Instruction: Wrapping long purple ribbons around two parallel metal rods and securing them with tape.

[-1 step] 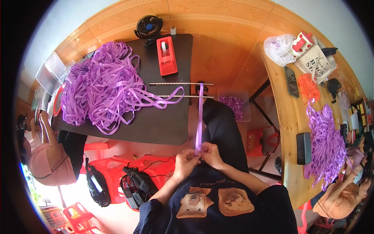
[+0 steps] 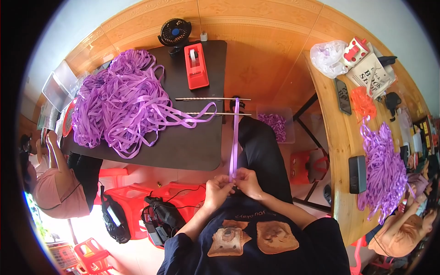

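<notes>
A narrow purple ribbon [image 2: 235, 137] hangs looped over the end of the farther thin twisted metal rod [image 2: 201, 98] and runs down toward my body. My left hand [image 2: 218, 190] pinches its near end between the fingertips. Beside it, my right hand [image 2: 248, 183] pinches the ribbon too, the fingertips of both hands almost touching. The second twisted rod [image 2: 240, 114] lies nearer to me; both rods stick out past the right edge of the black table [image 2: 192, 146]. A big tangled heap of purple ribbon [image 2: 119, 101] covers the table's left part, with loose loops reaching the rods.
A red tape dispenser [image 2: 196, 68] and a small black fan [image 2: 175, 33] stand at the table's back. A clear bin of purple pieces [image 2: 273, 126] sits on the floor. The wooden table [image 2: 337, 151] at right holds more ribbon [image 2: 382, 169]. Red stools [image 2: 123, 208] and other people are nearby.
</notes>
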### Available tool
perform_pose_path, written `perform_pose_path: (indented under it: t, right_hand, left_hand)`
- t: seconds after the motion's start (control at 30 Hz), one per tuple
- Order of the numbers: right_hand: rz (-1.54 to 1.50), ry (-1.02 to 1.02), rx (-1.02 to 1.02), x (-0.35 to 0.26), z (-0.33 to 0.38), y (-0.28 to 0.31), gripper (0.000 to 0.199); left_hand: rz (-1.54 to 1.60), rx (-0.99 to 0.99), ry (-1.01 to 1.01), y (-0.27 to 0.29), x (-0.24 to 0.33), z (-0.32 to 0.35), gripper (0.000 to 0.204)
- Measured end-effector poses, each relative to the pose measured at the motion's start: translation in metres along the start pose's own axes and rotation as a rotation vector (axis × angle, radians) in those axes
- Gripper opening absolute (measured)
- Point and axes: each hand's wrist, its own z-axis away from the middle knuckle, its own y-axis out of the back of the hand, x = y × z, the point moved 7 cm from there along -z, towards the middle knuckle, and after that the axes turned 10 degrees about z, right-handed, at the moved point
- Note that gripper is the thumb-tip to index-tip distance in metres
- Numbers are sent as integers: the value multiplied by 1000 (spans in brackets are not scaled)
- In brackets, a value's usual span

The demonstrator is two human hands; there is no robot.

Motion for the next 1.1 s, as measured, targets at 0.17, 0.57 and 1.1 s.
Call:
perform_pose_path:
  t: [0.17, 0.57, 1.1]
  right_hand:
    - [-4, -43, -17, 4, 1, -3, 8]
    - [27, 131, 271, -24, -23, 11, 14]
    - [-47, -134, -97, 0, 3, -7, 35]
  left_hand:
    - [-207, 70, -119, 11, -1, -21, 8]
    - [-422, 226, -207, 29, 5, -13, 6]
    - [-51, -284, 113, 9, -16, -21, 11]
